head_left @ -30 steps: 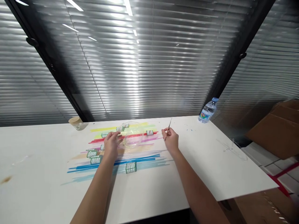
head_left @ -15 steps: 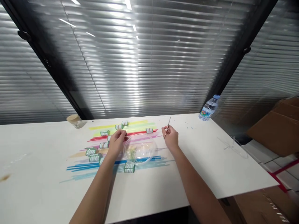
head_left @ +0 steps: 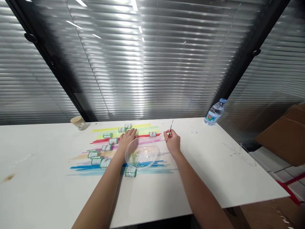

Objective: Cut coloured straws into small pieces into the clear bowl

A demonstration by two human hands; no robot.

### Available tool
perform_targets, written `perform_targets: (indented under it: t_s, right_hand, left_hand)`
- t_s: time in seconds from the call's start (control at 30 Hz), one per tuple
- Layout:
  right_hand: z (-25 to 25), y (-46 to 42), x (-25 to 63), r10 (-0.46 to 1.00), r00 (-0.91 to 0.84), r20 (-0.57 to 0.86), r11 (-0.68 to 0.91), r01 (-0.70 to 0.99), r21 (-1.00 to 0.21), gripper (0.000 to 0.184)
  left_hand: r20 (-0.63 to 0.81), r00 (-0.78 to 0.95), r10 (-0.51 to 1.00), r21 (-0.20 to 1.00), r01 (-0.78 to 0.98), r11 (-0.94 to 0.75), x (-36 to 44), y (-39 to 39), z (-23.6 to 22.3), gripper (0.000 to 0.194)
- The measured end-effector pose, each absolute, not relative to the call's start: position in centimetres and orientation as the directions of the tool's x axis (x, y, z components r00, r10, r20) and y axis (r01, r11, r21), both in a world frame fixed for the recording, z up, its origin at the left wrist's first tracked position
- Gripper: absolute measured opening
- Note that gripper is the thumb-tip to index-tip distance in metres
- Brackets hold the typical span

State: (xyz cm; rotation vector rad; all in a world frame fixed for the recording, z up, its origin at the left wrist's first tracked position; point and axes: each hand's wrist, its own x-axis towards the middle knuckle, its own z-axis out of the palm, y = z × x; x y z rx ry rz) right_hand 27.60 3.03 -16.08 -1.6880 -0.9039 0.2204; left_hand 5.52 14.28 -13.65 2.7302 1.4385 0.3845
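Observation:
My left hand (head_left: 128, 140) lies over the red and pale green strips, palm down and fingers stretched out, with nothing visible held. A clear round plastic container (head_left: 152, 160) stands just beside it, over the middle of the bundles. Several bundles of thin coloured strips, among them red (head_left: 98, 141), yellow (head_left: 107, 129) and blue (head_left: 79, 167), lie in rows, with green-and-white paper bands (head_left: 130, 172) around some. Right of the container, my right hand (head_left: 173, 142) pinches a slender dark pointed tool (head_left: 170, 127), tip upward; its exact kind is unclear.
A water bottle (head_left: 215, 112) stands at the back right of the white table (head_left: 209, 165). A small cup with a tan lid (head_left: 78, 123) is at the back left. Clear thin plastic (head_left: 238, 154) lies near the right edge. Cardboard boxes (head_left: 283, 136) sit beyond. Blinds rise behind.
My left hand has moved a little right and forward, its fingers going from pinched together to spread flat over the strips. My right hand keeps the tool in nearly the same place.

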Motion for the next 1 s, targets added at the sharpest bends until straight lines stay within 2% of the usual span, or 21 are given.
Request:
perform_targets:
  t_s: [0.3,0.47,0.87,1.0]
  right_hand:
    - [-16.4,3.7,27.2,0.691,0.658,0.299,-0.050,0.457,-0.888,0.025]
    - [-16.4,3.6,27.2,0.700,0.655,0.284,-0.049,0.441,-0.896,0.027]
    - [-16.1,3.6,27.1,0.701,0.652,0.288,-0.050,0.448,-0.893,0.026]
    - [-16.1,3.6,27.1,0.704,0.651,0.284,-0.054,0.448,-0.892,0.025]
  left_hand:
    - [0.069,0.530,0.845,0.125,0.836,-0.534,6.3,14.7,-13.7,0.064]
    - [0.054,0.548,0.835,0.115,0.827,-0.551,6.0,13.8,-13.3,0.060]
    - [0.177,0.551,0.815,0.073,0.819,-0.569,6.1,14.0,-13.8,0.049]
    - [0.172,0.518,0.838,0.081,0.840,-0.537,6.1,14.1,-13.9,0.053]
